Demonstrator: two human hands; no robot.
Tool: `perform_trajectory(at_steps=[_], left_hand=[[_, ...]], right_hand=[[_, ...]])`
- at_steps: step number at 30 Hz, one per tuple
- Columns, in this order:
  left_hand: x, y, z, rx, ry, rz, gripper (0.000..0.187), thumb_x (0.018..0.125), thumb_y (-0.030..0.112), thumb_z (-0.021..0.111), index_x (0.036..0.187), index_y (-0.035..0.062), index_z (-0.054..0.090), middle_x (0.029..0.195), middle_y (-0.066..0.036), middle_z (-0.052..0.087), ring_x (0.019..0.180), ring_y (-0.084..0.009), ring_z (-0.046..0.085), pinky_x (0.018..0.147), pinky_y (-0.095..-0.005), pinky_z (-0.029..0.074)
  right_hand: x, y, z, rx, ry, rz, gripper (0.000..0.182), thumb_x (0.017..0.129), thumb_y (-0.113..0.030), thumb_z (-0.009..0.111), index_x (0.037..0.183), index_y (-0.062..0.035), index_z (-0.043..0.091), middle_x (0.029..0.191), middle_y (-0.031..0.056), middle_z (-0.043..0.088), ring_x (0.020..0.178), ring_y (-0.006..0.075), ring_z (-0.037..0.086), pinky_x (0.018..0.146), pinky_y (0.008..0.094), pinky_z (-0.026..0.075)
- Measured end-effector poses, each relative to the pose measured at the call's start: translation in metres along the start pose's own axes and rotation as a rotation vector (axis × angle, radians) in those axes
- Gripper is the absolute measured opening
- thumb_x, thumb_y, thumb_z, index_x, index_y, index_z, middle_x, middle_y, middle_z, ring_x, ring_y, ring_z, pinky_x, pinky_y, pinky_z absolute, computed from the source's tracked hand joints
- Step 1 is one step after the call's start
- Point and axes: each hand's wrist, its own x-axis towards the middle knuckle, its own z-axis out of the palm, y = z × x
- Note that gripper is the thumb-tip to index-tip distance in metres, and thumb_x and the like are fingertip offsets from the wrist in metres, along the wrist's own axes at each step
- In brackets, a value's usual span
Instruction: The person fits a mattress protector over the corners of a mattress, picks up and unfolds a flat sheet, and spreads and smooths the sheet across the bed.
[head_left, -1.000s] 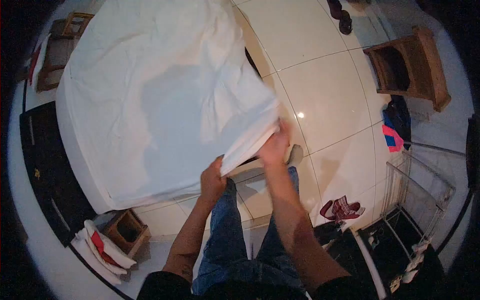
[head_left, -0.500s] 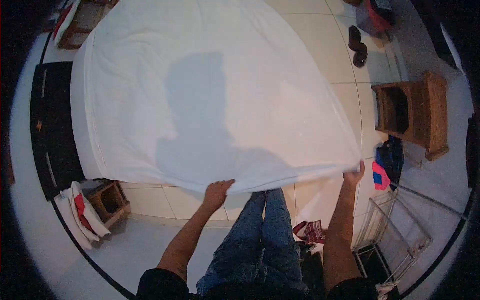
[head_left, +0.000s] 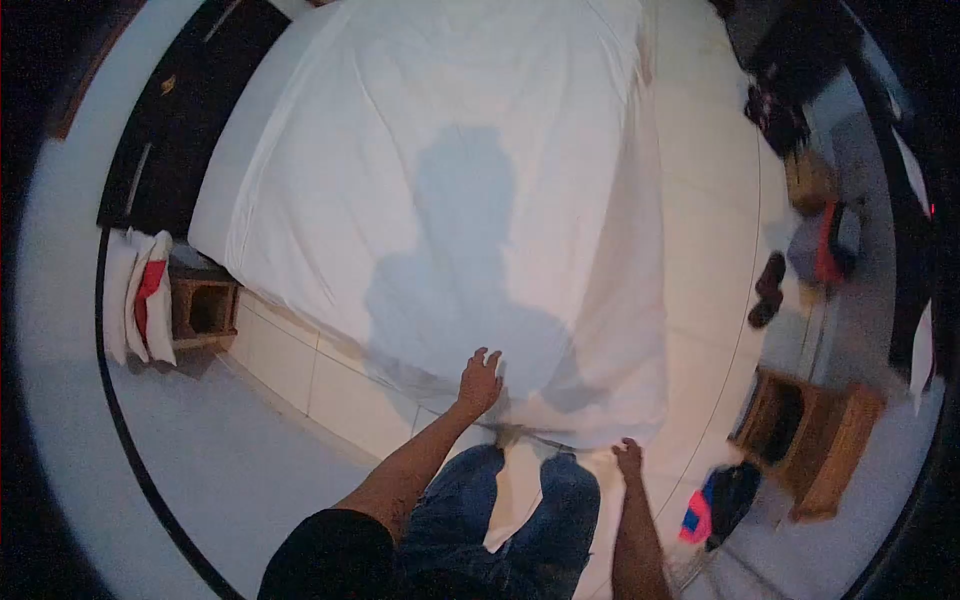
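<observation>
A white bed sheet [head_left: 330,190] covers the bed, with long creases along its length and a shadow across its middle. My left hand [head_left: 482,384] is over the near part of the sheet, fingers spread, holding nothing. Just off the sheet's near right corner is my right hand [head_left: 628,458], its fingers slightly bent and apart, with no cloth seen in them. The sheet hangs down at its right side and near edge, close to my knees.
A dark headboard [head_left: 165,130] stands at the left. Folded cushions [head_left: 140,300] lean by a small wooden nightstand [head_left: 207,305]. On the right are a wooden stool [head_left: 810,440], dark shoes [head_left: 767,290] and a pink and dark-blue bundle [head_left: 715,510] on the floor.
My right hand has let go of the sheet's corner, which now drops at the side. My left hand has opened and moved over the sheet. The view has turned to the right.
</observation>
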Motion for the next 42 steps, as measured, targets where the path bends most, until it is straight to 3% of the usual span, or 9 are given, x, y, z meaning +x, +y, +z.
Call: perform_trajectory(at_steps=[4, 11, 14, 15, 25, 30, 35, 39, 42], left_hand=[[0.066, 0.019, 0.013, 0.007, 0.157, -0.083, 0.061, 0.066, 0.017, 0.06, 0.119, 0.0075, 0.033, 0.123, -0.02, 0.029, 0.106, -0.0352, 0.036, 0.084, -0.0422, 0.037], [0.12, 0.02, 0.09, 0.007, -0.537, -0.732, 0.098, 0.058, 0.048, 0.065, 0.131, 0.02, 0.006, 0.135, -0.012, -0.009, 0.122, -0.0383, 0.006, 0.087, -0.063, 0.021], [0.115, -0.074, 0.206, 0.092, -0.518, -0.778, 0.099, 0.058, 0.055, 0.062, 0.13, 0.0097, 0.011, 0.135, -0.016, -0.007, 0.116, -0.0426, 0.023, 0.093, -0.0532, 0.023], [0.15, 0.006, 0.105, -0.082, -0.76, -0.8, 0.096, 0.062, 0.058, 0.056, 0.126, -0.0011, 0.017, 0.132, -0.023, 0.007, 0.107, -0.0448, 0.035, 0.092, -0.0456, 0.029], [0.308, 0.144, 0.057, -0.724, 0.182, -0.935, 0.081, 0.068, 0.051, 0.052, 0.122, -0.0036, 0.027, 0.121, -0.031, 0.027, 0.111, -0.0419, 0.031, 0.094, -0.0438, 0.024], [0.351, 0.076, 0.184, -0.244, -0.121, -1.018, 0.06, 0.073, 0.037, 0.054, 0.12, 0.005, 0.034, 0.122, -0.019, 0.036, 0.106, -0.0407, 0.038, 0.083, -0.0419, 0.037], [0.463, 0.132, 0.106, -0.385, -0.422, -1.03, 0.026, 0.078, 0.033, 0.042, 0.099, 0.0273, 0.056, 0.103, -0.017, 0.052, 0.087, -0.0296, 0.053, 0.07, -0.0373, 0.045], [0.627, 0.242, -0.01, -0.492, 0.375, -0.856, 0.032, 0.076, 0.028, 0.05, 0.101, 0.0076, 0.054, 0.101, -0.019, 0.053, 0.09, -0.0314, 0.052, 0.078, -0.0385, 0.041], [0.707, 0.28, -0.047, -0.862, 0.395, -0.81, 0.04, 0.076, 0.028, 0.054, 0.104, 0.0005, 0.049, 0.1, -0.015, 0.054, 0.088, -0.0271, 0.053, 0.076, -0.035, 0.041]], right_hand=[[0.04, -0.19, -0.041, 0.576, -0.265, 0.079, 0.028, 0.073, -0.012, 0.056, 0.1, -0.005, 0.051, 0.082, 0.0047, 0.055, 0.073, 0.0143, 0.051, 0.068, 0.0262, 0.042], [0.123, -0.172, -0.122, 0.366, -0.709, -0.199, 0.028, 0.075, -0.009, 0.053, 0.102, -0.0028, 0.049, 0.088, 0.0059, 0.055, 0.079, 0.0129, 0.052, 0.072, 0.0245, 0.042], [0.182, -0.132, -0.187, 0.423, -0.802, -0.154, 0.027, 0.076, -0.009, 0.053, 0.102, -0.0027, 0.048, 0.086, 0.0053, 0.054, 0.079, 0.0123, 0.051, 0.072, 0.0238, 0.041], [0.21, -0.113, -0.214, 0.454, -0.8, -0.212, 0.027, 0.077, -0.008, 0.052, 0.103, -0.0031, 0.048, 0.086, 0.005, 0.054, 0.079, 0.0119, 0.051, 0.071, 0.0241, 0.041], [0.468, -0.221, -0.46, 0.345, -0.413, -0.008, 0.017, 0.081, -0.01, 0.045, 0.095, -0.0015, 0.049, 0.072, 0.001, 0.049, 0.061, 0.0089, 0.046, 0.055, 0.0211, 0.037], [0.581, -0.34, -0.483, 0.178, -0.584, -0.053, 0.021, 0.079, -0.016, 0.049, 0.099, -0.0083, 0.051, 0.076, 0.0019, 0.053, 0.067, 0.0112, 0.052, 0.059, 0.0248, 0.042], [0.732, -0.422, -0.45, -0.08, -0.659, -0.293, 0.018, 0.08, -0.016, 0.048, 0.096, -0.0073, 0.051, 0.078, 0.0025, 0.052, 0.067, 0.0117, 0.052, 0.06, 0.0263, 0.044], [0.877, -0.468, -0.417, 0.674, -0.785, -0.076, 0.017, 0.081, -0.017, 0.049, 0.092, -0.0045, 0.05, 0.075, 0.004, 0.051, 0.063, 0.0111, 0.05, 0.057, 0.0264, 0.043], [0.965, -0.546, -0.42, 0.162, -0.727, -0.498, 0.017, 0.08, -0.018, 0.05, 0.091, -0.0051, 0.05, 0.074, 0.0048, 0.05, 0.065, 0.0105, 0.049, 0.056, 0.0256, 0.043]])
